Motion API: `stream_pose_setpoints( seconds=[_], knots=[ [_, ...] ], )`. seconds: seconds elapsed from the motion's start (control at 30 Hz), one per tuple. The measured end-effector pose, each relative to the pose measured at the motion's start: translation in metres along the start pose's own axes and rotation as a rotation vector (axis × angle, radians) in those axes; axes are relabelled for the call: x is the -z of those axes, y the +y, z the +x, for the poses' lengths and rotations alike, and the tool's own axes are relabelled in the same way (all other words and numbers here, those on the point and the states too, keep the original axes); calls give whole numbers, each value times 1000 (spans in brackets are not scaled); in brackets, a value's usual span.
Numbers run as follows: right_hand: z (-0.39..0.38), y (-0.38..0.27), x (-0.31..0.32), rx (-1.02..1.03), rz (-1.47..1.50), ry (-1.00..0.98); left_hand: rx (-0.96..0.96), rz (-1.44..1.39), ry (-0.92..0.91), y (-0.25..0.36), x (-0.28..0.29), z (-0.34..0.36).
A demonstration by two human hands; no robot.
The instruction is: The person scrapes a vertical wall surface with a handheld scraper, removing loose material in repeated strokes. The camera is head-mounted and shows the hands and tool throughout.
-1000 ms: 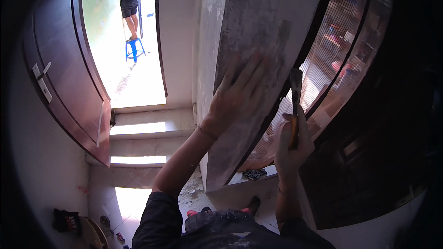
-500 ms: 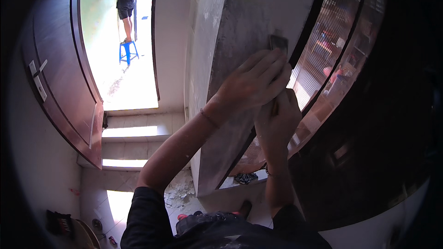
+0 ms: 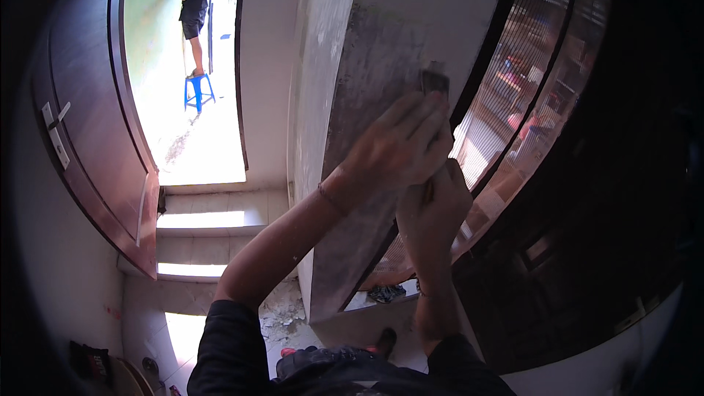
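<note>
A flat, dark scraper (image 3: 434, 83) lies with its blade against the wall (image 3: 381, 51), on a stained grey patch with worn paint. My left hand (image 3: 400, 139) is closed on the scraper just below the blade, its fingers pressed together over it. Lower down, my right hand (image 3: 434, 213) is wrapped round the handle, of which only a small yellowish bit shows between the fingers. Most of the handle is hidden by both hands.
Right of the wall strip stands a dark-framed window (image 3: 506, 103) with ribbed glazing. A brown door (image 3: 88, 110) stands open at left, beside tiled steps (image 3: 220, 246). Outside, a person (image 3: 195, 0) stands on a blue stool (image 3: 198, 92). Flaked debris (image 3: 282, 308) lies on the floor.
Both my hands and the scraper have shifted slightly left and down in the picture. The whole view has moved a little. The person outside has turned and lowered an arm.
</note>
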State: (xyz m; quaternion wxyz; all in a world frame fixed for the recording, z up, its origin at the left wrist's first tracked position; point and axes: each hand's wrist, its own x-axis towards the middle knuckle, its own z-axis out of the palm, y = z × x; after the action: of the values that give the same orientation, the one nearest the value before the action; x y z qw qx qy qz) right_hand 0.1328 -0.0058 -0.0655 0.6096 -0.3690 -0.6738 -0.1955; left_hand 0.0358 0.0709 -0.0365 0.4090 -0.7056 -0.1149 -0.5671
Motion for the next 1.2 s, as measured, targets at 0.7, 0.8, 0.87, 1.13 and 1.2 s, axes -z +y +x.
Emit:
stream_pose_setpoints(
  seconds=[0.7,0.8,0.87,1.13,1.2],
  knots=[
    [-5,3,3,-20,-69,-32,-24,-8,32,-2,-1,1],
    [-6,6,2,-20,-192,-64,-29,-19,37,-1,-1,2],
    [-6,8,2,-41,-145,-106,-16,-18,17,-2,0,1],
    [-9,5,-7,-53,-74,-87,-27,35,42,-5,5,-1],
    [-9,4,-11,-44,-65,-54,-10,27,41,-6,4,-2]
  ],
)
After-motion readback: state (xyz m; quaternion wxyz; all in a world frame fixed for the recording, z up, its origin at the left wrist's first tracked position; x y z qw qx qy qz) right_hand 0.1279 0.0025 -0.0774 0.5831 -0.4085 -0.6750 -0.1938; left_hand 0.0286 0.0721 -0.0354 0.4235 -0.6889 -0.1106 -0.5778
